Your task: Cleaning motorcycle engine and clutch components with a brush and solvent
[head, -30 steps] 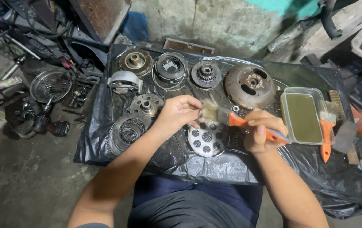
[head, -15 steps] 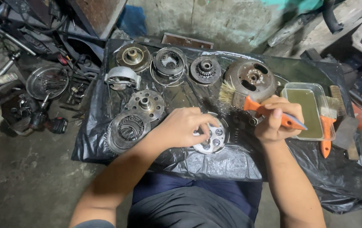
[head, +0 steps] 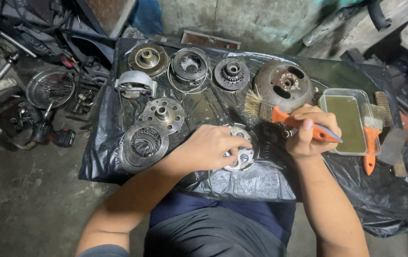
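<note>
The left hand (head: pixel 213 147) lies over a round silver plate with holes (head: pixel 241 148) on the black plastic sheet (head: pixel 261 183), its grip closed on the plate's rim, fingers curled across the top and thumb at the near edge; the plate sits flat near the middle of the sheet, just in front of the person's body; the right hand (head: pixel 311 132) has its grip closed around the orange handle of a paintbrush (head: pixel 280 114), held above the sheet with the pale bristles pointing left and lying close against the large rusty drum-shaped part (head: pixel 284 84); the brush handle's blue-grey tip sticks out to the right past the knuckles, toward a clear plastic tray of greenish liquid (head: pixel 349 121); just right of the tray a second orange-handled brush (head: pixel 370 143) lies along its edge, with a wire brush (head: pixel 382 107) beside it; spread over the sheet further back are a brass-coloured hub (head: pixel 148 59), a ringed clutch part (head: pixel 190 64) and a small toothed gear piece (head: pixel 232 72); to the left sit a curved grey shoe piece (head: pixel 135 83), a flanged hub (head: pixel 162 114) and a wide disc with a spring ring inside (head: pixel 143 143); off the sheet on the concrete floor (head: pixel 33 190), a shallow metal bowl of small parts (head: pixel 49 88) rests among tools and scrap
</note>
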